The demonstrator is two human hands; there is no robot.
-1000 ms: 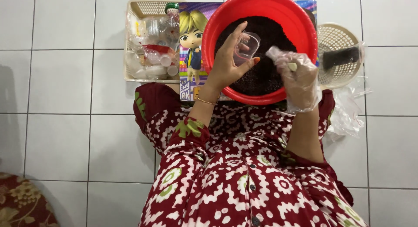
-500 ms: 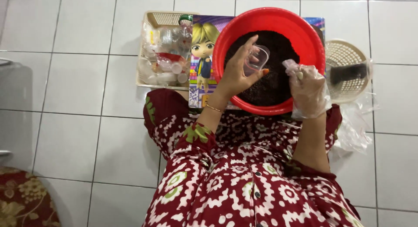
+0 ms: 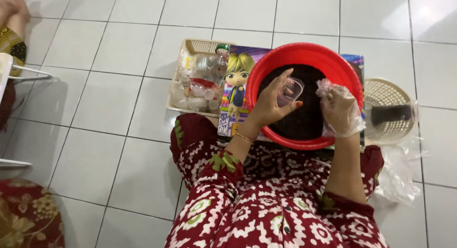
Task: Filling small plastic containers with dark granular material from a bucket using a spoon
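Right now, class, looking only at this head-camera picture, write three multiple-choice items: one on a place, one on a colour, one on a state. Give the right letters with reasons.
1. Where does the basket of small clear containers sit?
A. left of the basin
B. inside the basin
C. on the person's lap

2. What colour is the basin?
A. blue
B. red
C. white

3. How is the right hand dressed?
A. bare
B. in a thick wool mitten
C. in a thin clear plastic glove

Answers:
1 A: the basket lies on the floor tiles beyond the picture book, left of the basin.
2 B: its rim is bright red around dark contents.
3 C: crinkled clear film covers that hand, while the left hand is bare and has a small clear cup in its grip.
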